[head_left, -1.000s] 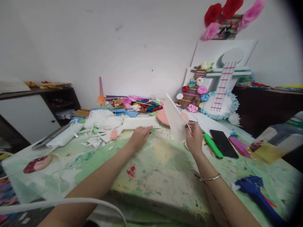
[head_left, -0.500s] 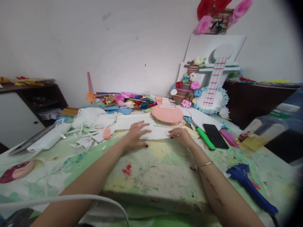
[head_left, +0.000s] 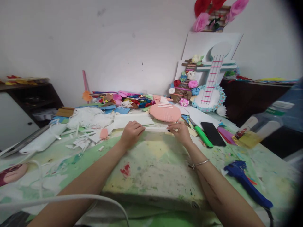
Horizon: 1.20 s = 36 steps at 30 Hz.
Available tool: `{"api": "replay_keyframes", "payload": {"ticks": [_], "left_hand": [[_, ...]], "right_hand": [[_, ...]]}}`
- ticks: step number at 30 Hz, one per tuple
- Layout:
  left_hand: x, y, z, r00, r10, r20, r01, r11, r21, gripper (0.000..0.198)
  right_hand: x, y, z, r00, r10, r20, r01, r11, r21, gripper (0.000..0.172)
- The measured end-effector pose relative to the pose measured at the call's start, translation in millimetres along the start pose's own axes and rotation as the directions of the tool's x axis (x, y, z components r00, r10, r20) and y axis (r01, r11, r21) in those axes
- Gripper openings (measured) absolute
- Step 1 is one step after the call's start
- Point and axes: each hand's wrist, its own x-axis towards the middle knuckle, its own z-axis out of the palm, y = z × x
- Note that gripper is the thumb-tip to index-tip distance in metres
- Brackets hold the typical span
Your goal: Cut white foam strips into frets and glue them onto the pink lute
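Note:
Between my hands a narrow white paper strip (head_left: 156, 129) stretches level, just above the painted table. My left hand (head_left: 132, 134) is closed on its left end, and my right hand (head_left: 180, 132) pinches the right end between thumb and fingers. Behind the strip lies a pink round-bodied paper instrument (head_left: 165, 112) with white strips and strings across it. A white paper sheet (head_left: 132, 119) rests behind my left hand. A green utility knife (head_left: 203, 136) and a black phone (head_left: 213, 134) lie to the right of my right hand.
A blue glue gun (head_left: 248, 184) lies at the right, below a clear bottle (head_left: 258, 126). White paper scraps (head_left: 87, 138) and a white roll (head_left: 44, 138) occupy the left. A white cable (head_left: 71, 198) crosses the near left. Decorated instruments (head_left: 210, 91) lean at the back right.
My left hand has gone from spread fingers over the paper to gripping its end. The white paper now appears as a thinner strip, raised edge-on between both hands. The view has shifted slightly.

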Motion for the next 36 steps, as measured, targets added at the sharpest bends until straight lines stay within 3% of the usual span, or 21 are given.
{"api": "replay_keyframes", "payload": {"ticks": [5,12,16,20,26,29,32,34,36], "left_hand": [[-0.4,-11.3,-3.6,0.998,-0.046,0.037,0.044,0.998,0.051,0.017],[0.1,-16.3,-13.2,0.957,-0.178,-0.227,0.207,0.972,0.113,0.016],[-0.6,-13.4,-17.1,0.914,-0.276,-0.298,0.301,0.953,0.042,0.017],[1.5,-10.6,-18.7,0.896,-0.292,-0.336,0.269,0.956,-0.114,0.016],[7.8,-6.4,-24.9,0.892,-0.249,-0.377,0.213,0.968,-0.133,0.017],[5.5,-10.9,-21.3,0.915,-0.285,-0.286,0.247,0.955,-0.162,0.020],[0.1,-20.7,-11.4,0.936,-0.352,0.021,0.351,0.924,-0.156,0.020],[-2.8,-27.3,-4.9,0.884,-0.383,0.269,0.426,0.897,-0.121,0.015],[-4.4,-32.0,-0.9,0.828,-0.391,0.402,0.466,0.878,-0.106,0.010]], "right_hand": [[-0.2,-4.9,-9.1,0.988,0.052,-0.146,-0.061,0.997,-0.055,0.020],[-3.5,-10.3,-8.1,0.981,0.013,-0.191,-0.015,1.000,-0.011,0.024],[-3.9,-17.6,-9.5,0.980,-0.025,-0.198,0.029,0.999,0.019,0.025],[-4.1,-22.4,-12.0,0.969,-0.088,-0.232,0.095,0.995,0.016,0.024],[-3.5,-23.2,-13.4,0.908,-0.223,-0.353,0.224,0.974,-0.039,0.023],[-2.9,-14.9,-10.9,0.953,-0.136,-0.272,0.131,0.991,-0.037,0.024],[-3.2,1.3,-4.1,0.998,0.025,-0.056,-0.030,0.996,-0.089,0.023],[-4.1,11.9,0.7,0.995,0.068,0.077,-0.059,0.991,-0.122,0.021],[-4.9,18.5,3.5,0.983,0.071,0.172,-0.047,0.989,-0.139,0.023]]}}
